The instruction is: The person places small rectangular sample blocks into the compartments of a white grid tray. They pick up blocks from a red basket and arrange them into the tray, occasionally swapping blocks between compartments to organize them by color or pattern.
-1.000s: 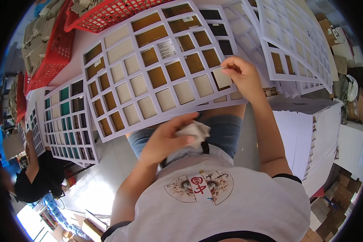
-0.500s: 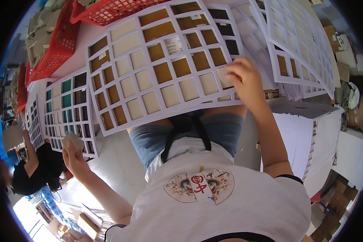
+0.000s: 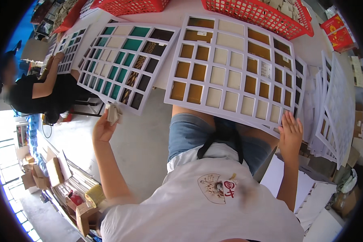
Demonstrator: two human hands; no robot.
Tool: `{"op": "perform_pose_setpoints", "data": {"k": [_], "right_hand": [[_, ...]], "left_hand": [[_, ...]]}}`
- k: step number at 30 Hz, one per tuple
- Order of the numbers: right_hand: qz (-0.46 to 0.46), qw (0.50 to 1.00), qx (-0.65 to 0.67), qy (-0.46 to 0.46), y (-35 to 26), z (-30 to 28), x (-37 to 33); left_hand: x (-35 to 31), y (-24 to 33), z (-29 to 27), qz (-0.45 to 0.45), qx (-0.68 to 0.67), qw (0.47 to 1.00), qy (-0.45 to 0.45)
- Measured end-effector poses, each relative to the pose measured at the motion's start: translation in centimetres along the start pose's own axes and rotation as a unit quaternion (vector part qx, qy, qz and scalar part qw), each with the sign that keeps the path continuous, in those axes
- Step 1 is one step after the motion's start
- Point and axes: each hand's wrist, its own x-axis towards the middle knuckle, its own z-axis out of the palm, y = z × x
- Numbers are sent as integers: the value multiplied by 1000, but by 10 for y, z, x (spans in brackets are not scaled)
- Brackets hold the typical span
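Note:
Across my lap and the table edge lies a large white grid board (image 3: 230,114) whose windows hold beige, brown and dark squares. My right hand (image 3: 291,133) is at its near right corner, fingers stretched out and touching the board beside a beige square (image 3: 275,114). Away from the board, low on the left, my left hand (image 3: 104,128) grips a small stack of beige-grey square pieces (image 3: 114,113) between thumb and fingers. A second grid board (image 3: 160,62), with teal, beige and dark windows, lies just beyond that hand.
Red plastic baskets (image 3: 254,18) stand along the table's far side, the right one holding beige pieces. More white grid frames (image 3: 328,113) lean in a stack at the right. A person in black (image 3: 28,90) sits at the left beside another board.
The view has swung so the boards sit farther right. My right hand has gone from a pinch at the corner beige square to fingers laid out. My left hand still holds its stack.

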Motion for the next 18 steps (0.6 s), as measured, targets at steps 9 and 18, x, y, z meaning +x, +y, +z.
{"op": "perform_pose_setpoints", "data": {"k": [9, 18], "right_hand": [[-54, 708, 687, -158, -221, -17, 133], [36, 555, 827, -85, -344, 1, 234]], "left_hand": [[-15, -5, 55, 34, -39, 987, -155], [-39, -5, 63, 84, 54, 963, -250]]}}
